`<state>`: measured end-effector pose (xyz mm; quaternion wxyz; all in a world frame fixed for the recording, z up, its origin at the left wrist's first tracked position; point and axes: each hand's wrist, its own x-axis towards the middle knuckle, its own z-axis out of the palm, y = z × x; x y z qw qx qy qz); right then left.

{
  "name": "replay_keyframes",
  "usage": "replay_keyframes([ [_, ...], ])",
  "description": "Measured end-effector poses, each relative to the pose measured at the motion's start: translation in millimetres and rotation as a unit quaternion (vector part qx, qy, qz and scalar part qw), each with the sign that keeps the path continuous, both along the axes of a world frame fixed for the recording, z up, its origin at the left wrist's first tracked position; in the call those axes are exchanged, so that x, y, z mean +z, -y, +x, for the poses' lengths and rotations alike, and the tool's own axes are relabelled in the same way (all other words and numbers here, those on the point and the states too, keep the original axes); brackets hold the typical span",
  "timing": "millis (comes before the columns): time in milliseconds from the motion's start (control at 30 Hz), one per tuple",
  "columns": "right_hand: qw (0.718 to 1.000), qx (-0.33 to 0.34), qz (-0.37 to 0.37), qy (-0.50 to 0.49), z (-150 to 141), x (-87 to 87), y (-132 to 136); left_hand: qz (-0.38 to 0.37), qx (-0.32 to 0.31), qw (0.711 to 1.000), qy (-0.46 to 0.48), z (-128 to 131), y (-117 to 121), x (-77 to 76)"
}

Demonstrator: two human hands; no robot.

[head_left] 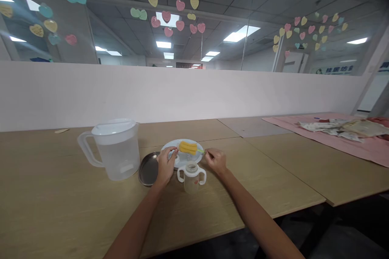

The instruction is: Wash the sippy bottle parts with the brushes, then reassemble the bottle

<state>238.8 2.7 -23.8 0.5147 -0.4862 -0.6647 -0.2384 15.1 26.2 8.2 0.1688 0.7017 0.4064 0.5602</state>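
Note:
A bottle brush with a yellow sponge head (187, 147) is held level above a white plate (165, 145). My right hand (216, 161) is closed on its thin green handle (200, 151). At the sponge's other end my left hand (166, 166) has its fingers pinched together; a small pale thing seems to be at the fingertips, too small to name. A white ring-shaped piece (176, 160) shows on the plate beside that hand. In front of the plate, between my forearms, an uncapped baby bottle (191, 180) with two white handles stands upright.
A large lidded clear pitcher (117, 153) stands to the left, and a round metal dish (147, 170) lies partly behind my left hand. Far right, a pink cloth (291, 125) bears packets (343, 128). A low white wall (182, 93) closes off the table's back.

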Motion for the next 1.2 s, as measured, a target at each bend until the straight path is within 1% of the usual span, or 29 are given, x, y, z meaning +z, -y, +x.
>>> replay_keyframes([
  [200, 1.0, 0.011, -0.001, 0.011, -0.7, 0.1, 0.9, 0.006, 0.008, 1.0, -0.002, 0.9, -2.2, -2.8],
  [333, 1.0, 0.016, -0.004, 0.023, -1.8, 1.7, 3.7, 0.01, 0.019, 1.0, 0.0, 1.5, 0.8, 0.7],
  [433, 0.999, 0.014, -0.007, 0.033, -2.2, 2.2, 5.3, -0.005, 0.013, 1.0, 0.012, 1.5, 4.5, 4.2],
  [567, 0.999, -0.003, -0.009, 0.042, -2.0, 1.9, 4.6, -0.049, -0.001, 0.998, 0.03, 1.1, 8.6, 6.6],
  [767, 0.998, -0.053, -0.004, 0.022, 2.5, 0.8, -2.7, -0.01, 0.033, 0.997, 0.064, 0.6, -0.3, 1.7],
  [833, 0.998, -0.065, -0.007, 0.017, 4.3, 0.7, -4.8, -0.011, 0.032, 0.997, 0.076, -0.4, -2.8, 1.3],
  [933, 0.997, -0.068, -0.011, 0.028, 3.4, 2.0, -6.1, -0.032, 0.012, 0.995, 0.098, -2.6, -2.0, 4.2],
  [1067, 0.996, -0.06, -0.008, 0.07, -5.3, 7.9, -4.4, -0.063, -0.001, 0.986, 0.154, -4.4, 1.3, 10.0],
  [1133, 0.994, -0.066, 0.002, 0.086, -10.4, 11.4, -2.8, -0.088, -0.007, 0.974, 0.209, -3.8, 0.6, 11.4],
  [1200, 0.993, -0.069, 0.017, 0.094, -14.2, 13.9, -1.3, -0.116, -0.027, 0.956, 0.269, -2.4, -1.5, 11.4],
])
